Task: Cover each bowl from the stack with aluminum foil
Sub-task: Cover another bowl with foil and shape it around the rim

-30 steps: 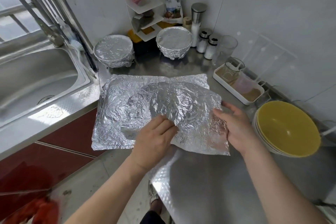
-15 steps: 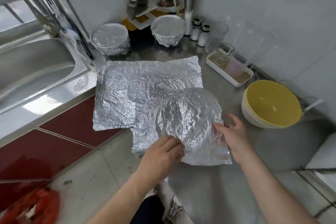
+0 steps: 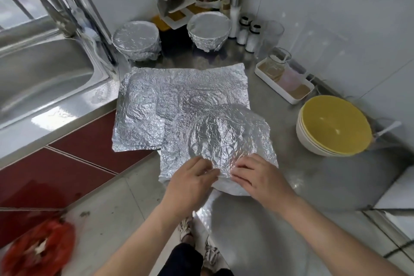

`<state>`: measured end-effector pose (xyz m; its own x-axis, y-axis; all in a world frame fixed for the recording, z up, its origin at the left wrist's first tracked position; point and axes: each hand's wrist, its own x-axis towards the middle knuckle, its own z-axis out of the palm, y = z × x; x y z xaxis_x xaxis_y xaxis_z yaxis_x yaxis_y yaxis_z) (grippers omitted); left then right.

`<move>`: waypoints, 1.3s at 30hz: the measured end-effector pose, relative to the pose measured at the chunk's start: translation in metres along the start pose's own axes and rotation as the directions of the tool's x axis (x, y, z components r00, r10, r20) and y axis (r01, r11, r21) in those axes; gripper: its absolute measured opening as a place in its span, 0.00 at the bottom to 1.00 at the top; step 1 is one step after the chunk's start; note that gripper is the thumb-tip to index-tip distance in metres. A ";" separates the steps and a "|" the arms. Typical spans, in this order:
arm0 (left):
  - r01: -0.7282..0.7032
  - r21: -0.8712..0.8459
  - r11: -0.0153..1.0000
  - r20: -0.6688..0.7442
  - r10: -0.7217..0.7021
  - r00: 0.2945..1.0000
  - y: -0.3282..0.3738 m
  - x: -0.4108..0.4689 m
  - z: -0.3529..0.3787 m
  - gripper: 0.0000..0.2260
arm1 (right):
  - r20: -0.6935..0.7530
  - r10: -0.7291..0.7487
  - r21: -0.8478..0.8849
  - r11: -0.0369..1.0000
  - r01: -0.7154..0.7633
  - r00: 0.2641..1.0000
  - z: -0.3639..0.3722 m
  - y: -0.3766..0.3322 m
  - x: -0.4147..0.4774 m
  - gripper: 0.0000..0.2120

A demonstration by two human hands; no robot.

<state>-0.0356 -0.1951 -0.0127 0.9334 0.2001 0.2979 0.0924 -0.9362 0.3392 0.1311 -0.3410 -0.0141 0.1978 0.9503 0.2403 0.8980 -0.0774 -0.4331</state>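
A crinkled foil sheet (image 3: 224, 136) with a round bulge pressed into it lies on the steel counter (image 3: 318, 186), overlapping a pile of more foil sheets (image 3: 156, 101). My left hand (image 3: 190, 186) and my right hand (image 3: 257, 177) meet at the sheet's near edge, and both pinch it with curled fingers. A stack of yellow bowls (image 3: 331, 127), uncovered, stands to the right of the sheet. Two foil-covered bowls (image 3: 136, 38) (image 3: 209, 29) sit at the back of the counter.
A steel sink (image 3: 44, 78) lies to the left. A white tray (image 3: 284, 83) with glass jars, shakers (image 3: 246, 33) and a corner shelf line the back wall. The near foil edge overhangs the counter's corner, above the floor and a red bag (image 3: 38, 248).
The top foil sheet has slid off the pile toward me and to the right. My right hand left the sheet's right edge and joined my left hand at its near edge.
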 end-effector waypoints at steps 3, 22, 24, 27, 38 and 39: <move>-0.015 0.007 1.000 -0.007 0.015 1.000 -0.002 0.002 -0.002 0.15 | 0.016 -0.109 -0.052 0.993 0.110 0.994 0.002 0.004 -0.001 0.07; -0.041 0.032 0.999 -0.005 0.041 0.999 -0.016 0.015 -0.006 0.07 | -0.048 -0.211 -0.274 0.943 0.190 0.976 0.011 0.001 0.020 0.09; -0.046 0.016 0.999 -0.009 0.046 0.999 -0.009 0.014 -0.005 0.08 | -0.058 -0.191 -0.260 0.951 0.170 0.980 0.013 -0.002 0.020 0.08; -0.062 0.019 0.998 -0.031 0.062 0.998 -0.006 0.014 0.001 0.05 | -0.096 -0.171 -0.248 0.958 0.143 0.981 0.017 -0.008 0.020 0.07; -0.098 0.090 0.991 -0.058 0.104 0.993 -0.022 0.015 0.002 0.23 | -0.114 -0.115 -0.152 0.984 0.097 0.987 0.005 0.007 0.010 0.17; -0.097 0.101 0.990 -0.057 0.103 0.993 -0.024 0.015 0.003 0.20 | -0.111 -0.124 -0.165 0.981 0.105 0.986 0.006 0.007 0.011 0.15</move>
<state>-0.0228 -0.1707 -0.0195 0.9168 0.1183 0.3815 0.0355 -0.9755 0.2170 0.1375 -0.3294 -0.0196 0.1269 0.9132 0.3871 0.9663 -0.0257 -0.2561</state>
